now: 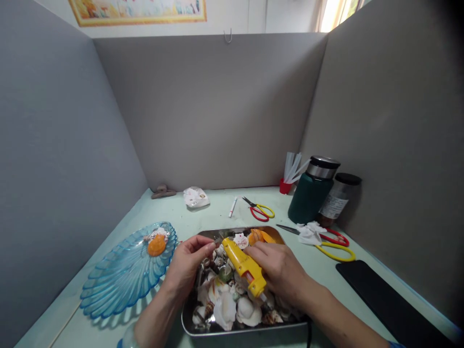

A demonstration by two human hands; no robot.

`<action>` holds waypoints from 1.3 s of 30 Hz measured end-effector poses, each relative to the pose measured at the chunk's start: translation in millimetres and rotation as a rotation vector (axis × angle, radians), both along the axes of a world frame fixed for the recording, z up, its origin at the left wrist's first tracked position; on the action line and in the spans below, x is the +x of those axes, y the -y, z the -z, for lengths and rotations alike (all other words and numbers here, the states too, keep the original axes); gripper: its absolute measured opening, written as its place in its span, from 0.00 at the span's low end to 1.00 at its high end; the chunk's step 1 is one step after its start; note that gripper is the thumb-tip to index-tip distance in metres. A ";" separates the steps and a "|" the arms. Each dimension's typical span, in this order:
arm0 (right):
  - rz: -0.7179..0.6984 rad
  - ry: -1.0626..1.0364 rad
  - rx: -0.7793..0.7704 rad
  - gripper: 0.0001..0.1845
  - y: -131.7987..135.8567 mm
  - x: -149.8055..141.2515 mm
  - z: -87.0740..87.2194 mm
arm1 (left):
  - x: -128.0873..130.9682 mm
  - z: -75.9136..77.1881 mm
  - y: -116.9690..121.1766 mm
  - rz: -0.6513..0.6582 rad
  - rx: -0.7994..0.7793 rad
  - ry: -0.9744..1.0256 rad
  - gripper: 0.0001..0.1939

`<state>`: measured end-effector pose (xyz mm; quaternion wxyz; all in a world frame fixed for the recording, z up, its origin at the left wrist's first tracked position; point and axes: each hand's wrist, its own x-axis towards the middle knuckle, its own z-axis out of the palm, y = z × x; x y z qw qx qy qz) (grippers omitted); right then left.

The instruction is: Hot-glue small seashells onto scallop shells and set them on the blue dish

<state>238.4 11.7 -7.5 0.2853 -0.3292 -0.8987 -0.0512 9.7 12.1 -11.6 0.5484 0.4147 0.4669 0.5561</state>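
Note:
My right hand [277, 268] is wrapped round a yellow glue gun [242, 263], its front end tilted up and left towards my other hand. My left hand [190, 263] is closed in a pinch, thumb against forefinger, close to the gun's front end. A small greyish bit shows at those fingertips, too small to name. Both hands are above a metal tray [217, 333] full of seashells [224, 309], with several white shells and small spiral ones. Orange shells [259, 236] and a small white tag with red print [241, 240] lie towards the tray's far side.
A blue shell-shaped plate [119, 280] at left bears an orange shell piece [157, 245]. Two pairs of scissors [259, 210], a crumpled tissue [311, 233], a green flask [311, 195], a jar [337, 198], glue sticks [291, 166] in a red cup and a black slab [384, 299] stand or lie rightward. Grey panels enclose the table.

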 end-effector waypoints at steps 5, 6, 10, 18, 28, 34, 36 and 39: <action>-0.023 0.018 -0.016 0.13 0.1 0.4 1.9 | 0.1 0.3 -0.8 0.013 0.015 -0.034 0.11; -0.026 0.020 -0.020 0.13 0.1 0.4 2.1 | 0.1 0.4 -0.8 0.015 0.019 -0.034 0.10; -0.011 0.013 -0.024 0.13 0.2 0.6 1.8 | 0.0 0.6 -0.3 0.017 0.023 -0.028 0.09; -0.014 0.030 -0.042 0.12 0.2 0.5 2.5 | 1.7 -1.0 0.5 -0.009 0.019 -0.040 0.11; 0.240 0.328 -0.223 0.19 -2.8 23.3 -14.6 | 1.8 -1.1 0.1 -0.044 0.065 -0.010 0.11; 0.253 0.403 -0.295 0.14 4.1 25.1 -21.9 | 1.6 -1.7 -0.6 -0.030 0.113 -0.011 0.11; 0.223 0.404 -0.330 0.15 5.0 26.4 -30.9 | 1.7 -2.4 -0.1 -0.022 0.114 -0.015 0.10; 0.215 0.390 -0.367 0.19 5.8 23.9 -52.3 | 1.6 -2.2 0.3 -0.012 0.118 -0.013 0.11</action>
